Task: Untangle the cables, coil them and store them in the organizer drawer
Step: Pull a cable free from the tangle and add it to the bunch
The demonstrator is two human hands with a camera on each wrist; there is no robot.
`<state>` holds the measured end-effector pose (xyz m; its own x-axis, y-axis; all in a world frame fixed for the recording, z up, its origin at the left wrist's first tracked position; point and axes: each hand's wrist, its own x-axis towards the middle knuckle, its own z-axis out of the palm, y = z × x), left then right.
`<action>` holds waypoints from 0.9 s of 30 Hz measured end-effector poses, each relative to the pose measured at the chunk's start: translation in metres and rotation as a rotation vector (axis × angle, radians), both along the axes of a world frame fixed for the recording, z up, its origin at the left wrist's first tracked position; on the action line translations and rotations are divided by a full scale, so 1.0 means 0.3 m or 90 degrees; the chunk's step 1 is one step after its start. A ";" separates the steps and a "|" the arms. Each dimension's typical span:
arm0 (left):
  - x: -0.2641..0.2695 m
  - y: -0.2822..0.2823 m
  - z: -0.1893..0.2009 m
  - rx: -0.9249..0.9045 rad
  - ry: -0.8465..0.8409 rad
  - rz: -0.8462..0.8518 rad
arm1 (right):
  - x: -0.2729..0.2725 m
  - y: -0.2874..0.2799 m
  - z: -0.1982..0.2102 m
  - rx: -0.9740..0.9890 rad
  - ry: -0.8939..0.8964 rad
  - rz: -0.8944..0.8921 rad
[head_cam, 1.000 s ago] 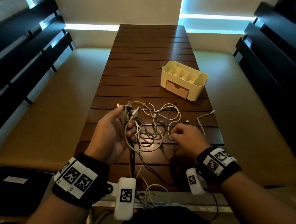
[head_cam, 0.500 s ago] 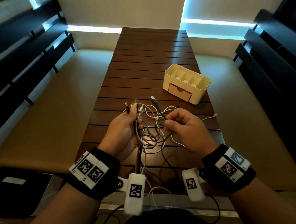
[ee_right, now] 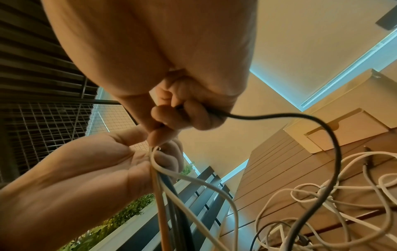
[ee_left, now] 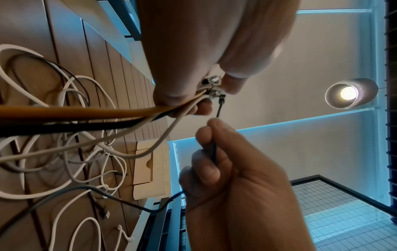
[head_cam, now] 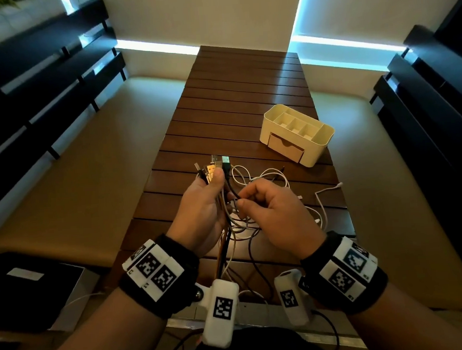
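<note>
Since 0.5 s ago, hands closer | left hand (head_cam: 204, 204) grips plug bundle (head_cam: 215, 167) | right hand (head_cam: 273, 213) pinches black cable (ee_right: 300, 118)

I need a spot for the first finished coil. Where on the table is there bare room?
Bare slats run along the table beyond the organizer, and left of it, ahead of the left hand. It is crowded around the cable tangle by the right hand, out to the white cable end at the right edge.
</note>
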<state>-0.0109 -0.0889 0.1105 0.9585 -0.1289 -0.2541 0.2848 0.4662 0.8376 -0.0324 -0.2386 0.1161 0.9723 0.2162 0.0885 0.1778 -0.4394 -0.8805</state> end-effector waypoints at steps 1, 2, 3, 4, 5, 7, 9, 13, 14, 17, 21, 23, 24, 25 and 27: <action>-0.003 -0.001 -0.002 0.017 -0.011 -0.005 | -0.001 0.003 -0.001 -0.009 -0.007 0.003; -0.007 -0.002 -0.002 0.030 -0.019 -0.008 | -0.002 0.004 -0.002 -0.018 -0.015 0.007; -0.009 -0.002 -0.002 0.039 -0.027 -0.011 | -0.003 0.005 -0.004 -0.025 -0.024 0.011; -0.011 -0.001 -0.002 0.044 -0.035 -0.016 | -0.004 0.004 -0.007 -0.027 -0.031 0.013; -0.013 -0.001 -0.001 0.047 -0.046 -0.021 | -0.004 0.003 -0.010 -0.027 -0.037 0.014; -0.018 -0.001 0.001 0.053 -0.069 -0.021 | -0.005 0.001 -0.017 -0.033 -0.046 0.013; -0.022 -0.003 0.006 0.058 -0.086 -0.019 | -0.011 0.002 -0.021 -0.029 -0.054 0.016; -0.029 -0.006 0.015 0.056 -0.088 -0.002 | -0.025 0.007 -0.022 -0.004 -0.056 0.048; -0.029 -0.007 0.016 0.048 -0.083 0.008 | -0.027 0.007 -0.025 -0.002 -0.047 0.052; -0.026 0.004 0.025 0.016 -0.077 0.034 | -0.026 -0.005 -0.041 -0.008 -0.027 0.052; -0.023 0.029 0.053 -0.060 -0.068 0.047 | -0.029 -0.047 -0.070 -0.010 0.025 0.090; -0.021 0.046 0.062 -0.108 -0.070 0.034 | -0.028 -0.073 -0.083 -0.025 0.051 0.089; -0.018 0.057 0.066 -0.127 -0.072 0.021 | -0.027 -0.085 -0.088 -0.032 0.066 0.082; -0.016 0.069 0.069 -0.139 -0.074 0.008 | -0.025 -0.095 -0.089 -0.043 0.080 0.071; -0.010 0.088 0.072 -0.132 -0.086 -0.011 | -0.019 -0.106 -0.084 -0.072 0.093 0.051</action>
<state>-0.0141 -0.0625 0.1321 0.9794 -0.1810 -0.0896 0.1852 0.6279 0.7559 -0.0382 -0.2704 0.0910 0.9525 0.2935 -0.0809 0.0907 -0.5272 -0.8449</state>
